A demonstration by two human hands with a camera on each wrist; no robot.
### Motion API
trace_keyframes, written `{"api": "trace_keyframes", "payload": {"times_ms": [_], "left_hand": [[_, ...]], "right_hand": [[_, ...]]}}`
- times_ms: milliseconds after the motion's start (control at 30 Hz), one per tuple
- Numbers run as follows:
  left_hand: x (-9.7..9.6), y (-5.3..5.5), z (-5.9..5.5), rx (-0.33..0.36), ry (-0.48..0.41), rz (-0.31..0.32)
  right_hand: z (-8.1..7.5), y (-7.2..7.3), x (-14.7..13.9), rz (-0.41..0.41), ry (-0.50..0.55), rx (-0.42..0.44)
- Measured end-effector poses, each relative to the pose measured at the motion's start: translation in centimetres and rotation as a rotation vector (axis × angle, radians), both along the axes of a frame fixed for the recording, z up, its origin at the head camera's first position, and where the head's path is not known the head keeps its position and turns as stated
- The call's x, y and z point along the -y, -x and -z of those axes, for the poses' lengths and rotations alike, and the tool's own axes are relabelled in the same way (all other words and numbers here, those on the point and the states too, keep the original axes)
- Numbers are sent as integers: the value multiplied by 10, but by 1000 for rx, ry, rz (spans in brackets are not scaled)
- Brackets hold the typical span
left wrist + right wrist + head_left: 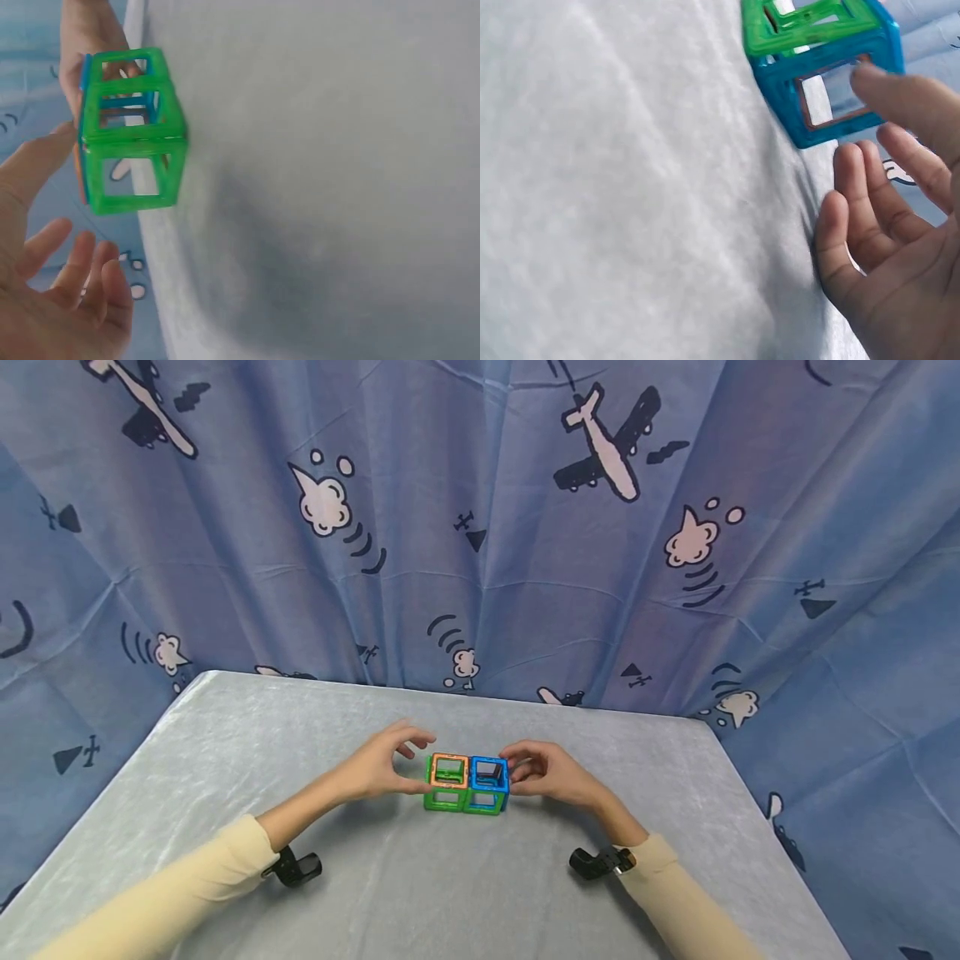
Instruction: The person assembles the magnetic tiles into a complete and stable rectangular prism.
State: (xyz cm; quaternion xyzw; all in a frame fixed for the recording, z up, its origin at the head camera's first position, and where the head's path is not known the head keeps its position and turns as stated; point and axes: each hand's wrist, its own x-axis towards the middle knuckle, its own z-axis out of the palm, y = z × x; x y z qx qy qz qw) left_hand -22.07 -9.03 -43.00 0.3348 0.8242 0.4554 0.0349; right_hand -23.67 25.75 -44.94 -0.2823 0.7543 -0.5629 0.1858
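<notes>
Two joined cubes of magnetic tiles point(468, 777) sit on the table, built from see-through square frames. The front is green, the left top orange, the right top and right side blue. To the left is my left hand point(378, 767), its thumb tip right at the near left edge and its fingers spread loosely. My right hand point(551, 770) is at the right end, fingers loosely bent; in the right wrist view its thumb overlaps the blue side tile point(780, 82). Green tiles point(135, 133) face the left wrist view, with the left fingers apart from them.
A pale grey cloth covers the table point(450, 893). Behind its back edge hangs a blue curtain point(420, 527) printed with planes and clouds. Black wrist cameras point(296, 867) are strapped over both cream sleeves point(187, 881).
</notes>
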Motion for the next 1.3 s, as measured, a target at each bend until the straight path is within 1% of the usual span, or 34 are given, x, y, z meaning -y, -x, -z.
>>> {"api": "trace_keyframes", "payload": {"times_ms": [100,267,467,633,933,1133,1300], "left_hand": [[3,-2,6,34,-22,-5],[0,-6,13,97,-63,-35],[-3,-7,16,98,-80,-45],[-6,-5,17,95,-73,-30],[-8,-5,18,149,-123,-16],[-8,-5,20,171,-150,-13],[-8,-5,20,174,-159,-10]], "right_hand": [[-2,-2,-3,-11,3,15],[-1,-7,-3,4,19,-5],[1,-11,0,32,30,-41],[1,-13,3,68,24,-65],[0,-16,5,91,20,-102],[-1,-18,8,107,9,-101],[-1,-17,8,103,14,-95]]}}
